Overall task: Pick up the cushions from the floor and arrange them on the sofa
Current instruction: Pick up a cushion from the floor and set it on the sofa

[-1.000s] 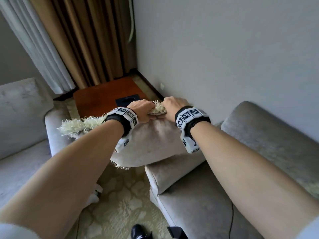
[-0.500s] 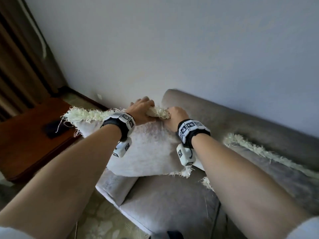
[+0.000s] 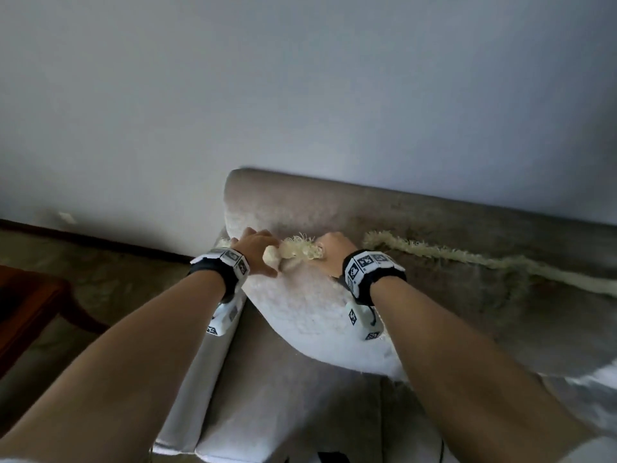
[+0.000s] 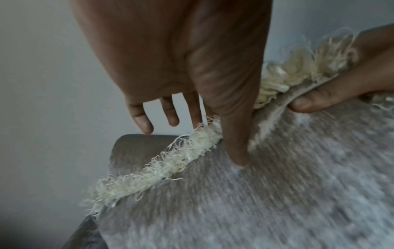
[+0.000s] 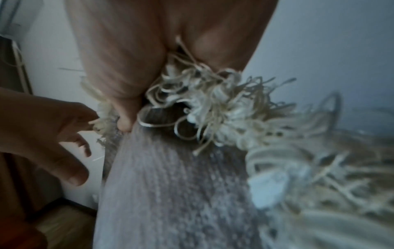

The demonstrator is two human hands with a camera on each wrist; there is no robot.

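Since a second ago my view has been swinging right: the curtains are gone from the frame, the wooden table (image 3: 23, 305) is sliding to the left edge, and the cushion (image 3: 310, 309) I was carrying over the floor is now sitting on the sofa (image 3: 287, 406), leaning against its backrest at the frame's centre. A second fringed cushion (image 3: 500, 295) is lying along the backrest to the right, just beside mine.

My left hand (image 3: 257, 250) and right hand (image 3: 334, 253) are both holding the cushion's top edge, with its cream fringe (image 3: 300, 250) bunching between them.

The left wrist view is showing what the head view is hiding: my left fingers (image 4: 170, 116) are spread straight behind the edge while my thumb is pressing the front. In the blurry right wrist view, my right thumb and fingers (image 5: 125, 107) are pinching the fringed edge.
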